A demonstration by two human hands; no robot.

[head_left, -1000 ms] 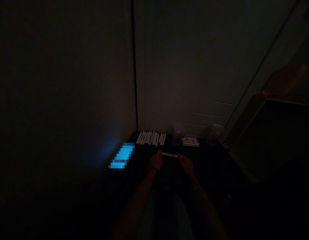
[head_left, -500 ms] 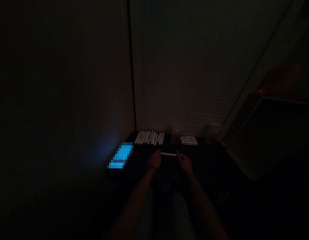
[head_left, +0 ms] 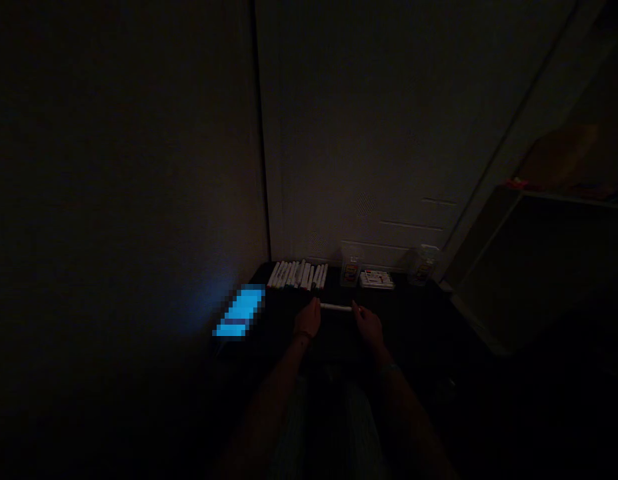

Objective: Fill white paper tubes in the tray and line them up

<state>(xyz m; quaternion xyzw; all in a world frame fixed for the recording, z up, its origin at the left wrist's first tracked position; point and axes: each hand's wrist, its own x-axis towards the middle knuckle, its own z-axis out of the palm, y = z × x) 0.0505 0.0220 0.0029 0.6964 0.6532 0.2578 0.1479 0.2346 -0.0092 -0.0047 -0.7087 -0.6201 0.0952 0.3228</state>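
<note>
The room is very dark. A thin white marker (head_left: 337, 307) lies level between my two hands over a dark table (head_left: 413, 320). My left hand (head_left: 309, 320) pinches its left end and my right hand (head_left: 369, 327) pinches its right end. Just beyond, a row of several white markers (head_left: 299, 275) lies side by side at the table's far edge.
A glowing blue screen (head_left: 240, 311) lies on the table's left part. A flat printed pack (head_left: 377, 279) and two clear containers (head_left: 349, 269) (head_left: 423, 265) stand at the back by the wall. A dark box-like shape (head_left: 553, 267) rises on the right.
Both hands keep the same hold on the marker. Only the view has shifted slightly.
</note>
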